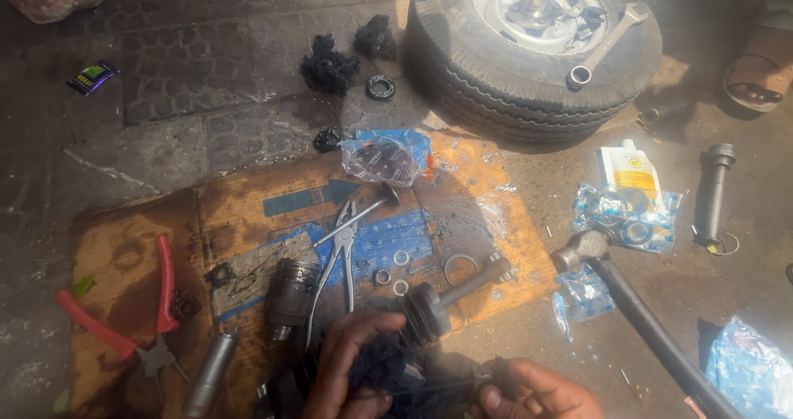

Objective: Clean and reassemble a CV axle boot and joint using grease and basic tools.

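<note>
Wiping goes best with the left hand (351, 361) pressing the dark rag (388, 361), fingers curled over it, while the right hand (537, 390) pinches the greasy shaft (446, 303) steady on the cardboard (248, 196).

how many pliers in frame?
2. Red-handled pliers at the cardboard's left edge; bare metal pliers at its middle, above the hands. More may be hidden under the hands.
</note>
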